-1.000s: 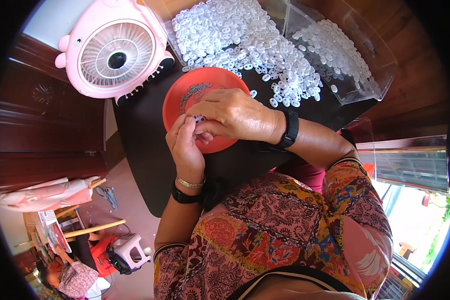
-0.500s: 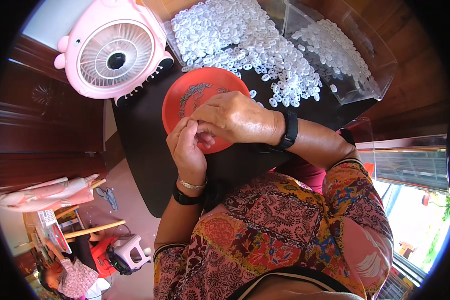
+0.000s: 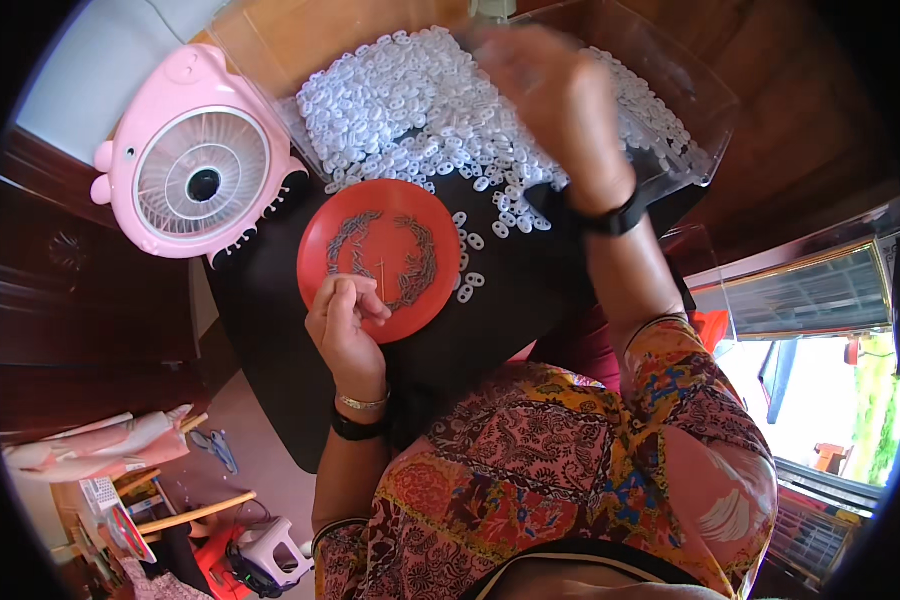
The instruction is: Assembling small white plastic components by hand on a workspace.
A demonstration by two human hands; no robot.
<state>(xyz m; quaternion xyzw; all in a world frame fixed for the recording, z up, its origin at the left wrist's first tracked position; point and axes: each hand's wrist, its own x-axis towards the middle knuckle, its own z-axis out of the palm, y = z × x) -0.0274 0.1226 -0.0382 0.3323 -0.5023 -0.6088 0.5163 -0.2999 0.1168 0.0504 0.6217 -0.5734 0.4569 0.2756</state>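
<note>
My left hand (image 3: 345,325) is at the near-left rim of a red round plate (image 3: 315,225), its fingers curled and thumb pressed in a closed pinch. What it holds is too small to make out; a thin pale pin-like line shows beside the fingertips. In the plate, small grey screw-like metal pieces (image 3: 417,265) lie in a loose ring. Far right, my right hand (image 3: 555,100) is raised over the heap of white oval plastic pieces (image 3: 380,95), each with two holes. Motion blurs its fingers, so whether they hold anything is unclear.
A clear plastic box (image 3: 705,165) lies on its side at the far right, with more white pieces inside. Several loose white pieces (image 3: 468,285) are right of the plate on the dark table (image 3: 270,350). A pink animal-shaped fan (image 3: 202,150) stands at the far left.
My right hand has left my left hand above the plate and moved far and right over the white pieces. My left hand stays pinched near the plate, now at its near rim.
</note>
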